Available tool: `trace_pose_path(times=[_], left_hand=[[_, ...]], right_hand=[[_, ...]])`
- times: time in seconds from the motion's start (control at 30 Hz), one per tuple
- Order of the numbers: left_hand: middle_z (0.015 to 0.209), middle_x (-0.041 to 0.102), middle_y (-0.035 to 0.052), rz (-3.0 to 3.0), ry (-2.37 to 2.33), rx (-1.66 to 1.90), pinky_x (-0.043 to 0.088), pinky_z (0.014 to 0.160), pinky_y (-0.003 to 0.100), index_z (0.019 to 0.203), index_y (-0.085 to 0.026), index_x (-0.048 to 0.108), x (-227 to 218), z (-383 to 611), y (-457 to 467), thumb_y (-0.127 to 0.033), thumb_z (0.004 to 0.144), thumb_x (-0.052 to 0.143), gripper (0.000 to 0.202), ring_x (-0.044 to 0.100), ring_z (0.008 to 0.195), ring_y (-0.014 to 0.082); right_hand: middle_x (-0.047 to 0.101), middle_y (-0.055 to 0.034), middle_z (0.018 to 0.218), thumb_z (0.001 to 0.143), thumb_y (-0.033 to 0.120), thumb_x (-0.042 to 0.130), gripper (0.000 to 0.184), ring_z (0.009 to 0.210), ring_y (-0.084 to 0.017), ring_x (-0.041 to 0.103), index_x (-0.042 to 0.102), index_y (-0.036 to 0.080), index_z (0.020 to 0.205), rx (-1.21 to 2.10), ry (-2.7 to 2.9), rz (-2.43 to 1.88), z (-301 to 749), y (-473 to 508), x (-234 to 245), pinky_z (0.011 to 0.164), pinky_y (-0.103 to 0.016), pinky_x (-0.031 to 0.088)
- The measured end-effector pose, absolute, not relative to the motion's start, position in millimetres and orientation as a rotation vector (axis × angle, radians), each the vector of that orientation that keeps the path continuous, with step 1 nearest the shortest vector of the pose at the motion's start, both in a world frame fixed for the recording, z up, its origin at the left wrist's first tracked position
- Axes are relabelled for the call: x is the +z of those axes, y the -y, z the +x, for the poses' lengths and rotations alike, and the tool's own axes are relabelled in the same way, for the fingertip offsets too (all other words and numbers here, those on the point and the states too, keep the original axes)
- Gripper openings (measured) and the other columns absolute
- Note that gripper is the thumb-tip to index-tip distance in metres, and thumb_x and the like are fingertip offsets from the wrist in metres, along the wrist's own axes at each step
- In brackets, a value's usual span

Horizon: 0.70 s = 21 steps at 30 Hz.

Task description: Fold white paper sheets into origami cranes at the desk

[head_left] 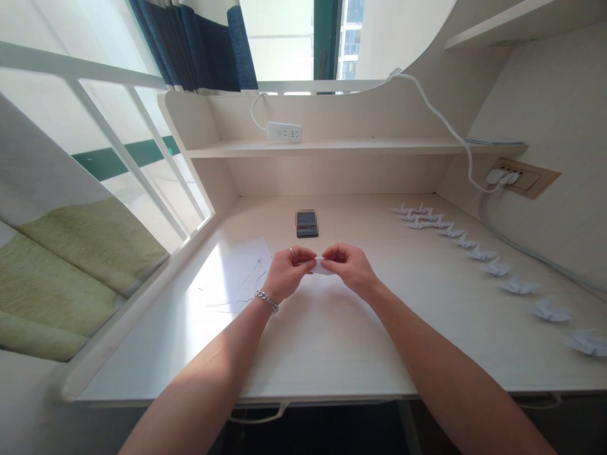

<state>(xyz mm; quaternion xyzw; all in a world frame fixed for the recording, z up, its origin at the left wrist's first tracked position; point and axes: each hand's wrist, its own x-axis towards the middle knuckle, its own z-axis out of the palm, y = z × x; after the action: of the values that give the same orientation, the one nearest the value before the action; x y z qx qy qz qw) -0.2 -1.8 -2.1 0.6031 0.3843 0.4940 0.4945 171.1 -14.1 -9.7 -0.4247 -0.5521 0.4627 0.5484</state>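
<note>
Both my hands meet above the middle of the pale desk (332,341), pinching a small folded piece of white paper (321,267) between them. My left hand (288,272), with a ring and a metal bracelet at the wrist, has its fingers closed on the paper's left end. My right hand (348,265) grips the right end with fingers curled. Most of the paper is hidden by my fingers. A loose stack of white paper sheets (239,278) lies on the desk just left of my left hand.
A dark phone (307,224) lies beyond my hands. Several folded white paper cranes (496,268) line the desk's right side. A power strip (284,131) sits on the shelf, its white cable running to a wall socket (515,178). A railing and green cushion are at left.
</note>
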Motion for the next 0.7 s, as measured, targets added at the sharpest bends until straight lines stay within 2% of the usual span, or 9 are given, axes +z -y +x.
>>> trace_pose_path(times=[0.27, 0.5, 0.7], left_hand=[[0.073, 0.072, 0.0043, 1.504, -0.931, 1.218, 0.057, 0.068, 0.031, 0.08, -0.013, 0.07, -3.7, 1.7, 2.1, -0.02, 0.066, 0.076, 0.018, 0.067, 0.068, 0.0156], [0.073, 0.071, 0.0046, 1.468, -0.906, 1.204, 0.058, 0.067, 0.032, 0.083, -0.013, 0.069, -2.3, 1.1, 3.3, -0.019, 0.067, 0.074, 0.018, 0.068, 0.069, 0.0163], [0.078, 0.072, 0.0064, 1.546, -0.95, 1.164, 0.056, 0.071, 0.032, 0.083, -0.013, 0.07, -1.6, 0.5, 4.3, -0.02, 0.065, 0.078, 0.021, 0.068, 0.073, 0.0173]], right_hand=[[0.07, -0.0037, 0.078, 0.065, 0.031, 0.076, 0.024, 0.072, -0.017, 0.062, 0.07, 0.016, 0.082, 1.144, 1.322, -1.024, 170.5, 15.2, -9.6, 0.069, -0.032, 0.048], [0.064, -0.0001, 0.07, 0.064, 0.029, 0.076, 0.022, 0.067, -0.016, 0.06, 0.064, 0.018, 0.08, 1.081, 1.356, -0.977, 172.0, 11.7, -13.5, 0.063, -0.029, 0.046], [0.064, -0.0004, 0.071, 0.068, 0.028, 0.074, 0.02, 0.067, -0.016, 0.061, 0.061, 0.019, 0.08, 1.033, 1.42, -0.978, 171.0, 15.2, -11.8, 0.062, -0.029, 0.047]])
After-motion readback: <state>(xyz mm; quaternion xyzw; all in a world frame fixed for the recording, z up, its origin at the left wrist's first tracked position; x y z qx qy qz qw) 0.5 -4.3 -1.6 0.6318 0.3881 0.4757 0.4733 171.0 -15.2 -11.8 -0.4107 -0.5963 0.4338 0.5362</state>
